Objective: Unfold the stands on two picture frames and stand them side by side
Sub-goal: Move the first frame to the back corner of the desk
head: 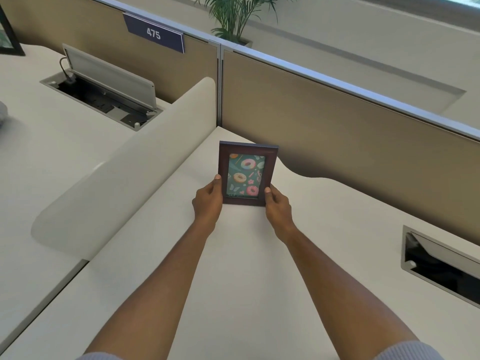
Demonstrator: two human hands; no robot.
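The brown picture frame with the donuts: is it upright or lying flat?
Upright. The brown picture frame stands in portrait, picture toward the camera, left hand and right hand gripping its sides. Its stand is hidden.

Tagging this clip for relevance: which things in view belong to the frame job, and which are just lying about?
Job:
brown frame, held upright on the desk
left hand and right hand gripping its sides
black frame, far left, possibly the second one

Lying about:
open cable box
cable slot
475 sign
plant
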